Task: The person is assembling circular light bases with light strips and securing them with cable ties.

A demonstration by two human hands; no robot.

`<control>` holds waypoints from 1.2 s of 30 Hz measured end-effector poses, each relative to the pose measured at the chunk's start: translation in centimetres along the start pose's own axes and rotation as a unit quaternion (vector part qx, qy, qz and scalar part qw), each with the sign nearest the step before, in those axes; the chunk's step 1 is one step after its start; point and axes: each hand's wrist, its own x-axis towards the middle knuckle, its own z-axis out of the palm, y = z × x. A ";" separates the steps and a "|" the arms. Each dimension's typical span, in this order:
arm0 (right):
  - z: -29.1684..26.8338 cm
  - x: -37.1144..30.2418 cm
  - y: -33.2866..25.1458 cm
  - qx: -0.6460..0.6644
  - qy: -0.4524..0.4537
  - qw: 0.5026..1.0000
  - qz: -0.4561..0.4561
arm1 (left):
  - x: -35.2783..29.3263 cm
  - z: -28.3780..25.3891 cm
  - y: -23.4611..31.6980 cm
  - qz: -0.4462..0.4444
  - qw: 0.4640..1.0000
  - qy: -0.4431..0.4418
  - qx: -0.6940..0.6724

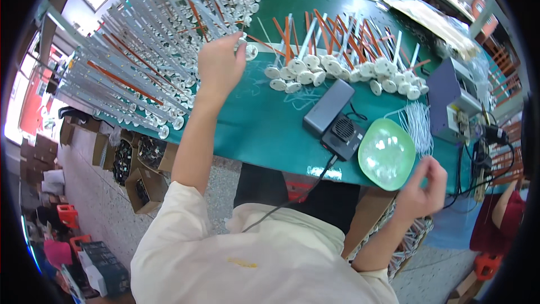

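My left hand (pixel 221 70) reaches to the far left of the table, fingers closed at the lower end of a long clear rod (pixel 209 14). A white round base (pixel 251 52) shows beside its fingertips. Around it stands a dense group of clear and orange rods (pixel 126 67) on white round bases. At the right, my right hand (pixel 423 188) is held in a pinch near the rim of a green bowl (pixel 388 125). Whatever its fingertips hold is too small to make out. A bundle of thin white strands (pixel 417 124) lies just beyond.
More orange and clear rods with white bases (pixel 332 66) lie across the middle. A grey box and black device (pixel 342 130) with a cable sit near the front edge. A purple-grey machine (pixel 453 101) stands at right. Cartons (pixel 145 188) are on the floor at left.
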 end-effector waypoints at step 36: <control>-3.4 -4.9 -7.8 0.332 -0.183 0.918 -0.120 | -14.7 -9.2 16.5 0.159 0.826 -0.144 -0.521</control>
